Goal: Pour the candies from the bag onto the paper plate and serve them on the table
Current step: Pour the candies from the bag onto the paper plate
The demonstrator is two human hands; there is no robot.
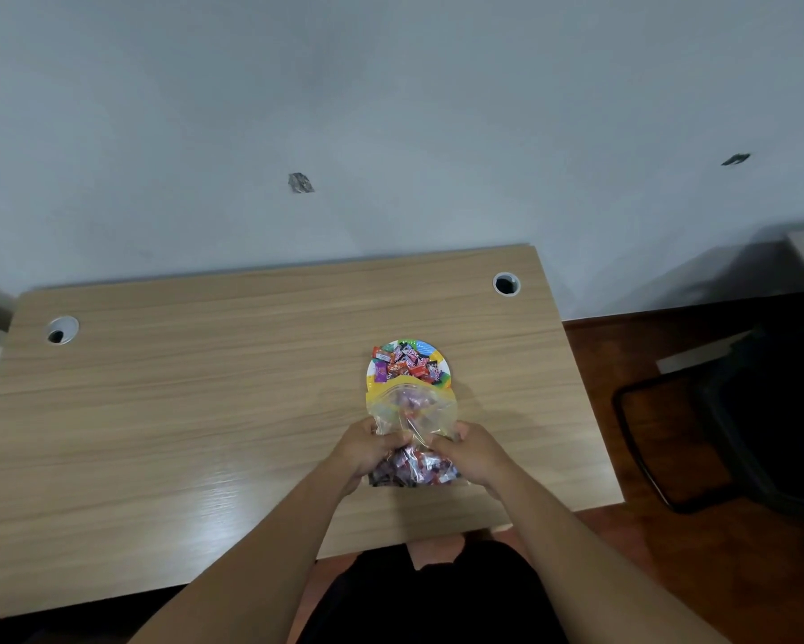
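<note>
A clear plastic bag (411, 411) with a yellow zip rim lies tilted, its open mouth over the near edge of a colourful paper plate (441, 360). Wrapped candies (405, 361) are piled on the plate, and more candies remain in the bag's bottom near me. My left hand (367, 446) grips the bag's left side. My right hand (472, 446) grips its right side. Both hands pinch the bag around its middle, just in front of the plate.
The wooden table (205, 411) has two round cable holes, one at the far left (62, 330) and one at the far right (506, 284). A black chair (716, 434) stands to the right of the table. A white wall rises behind.
</note>
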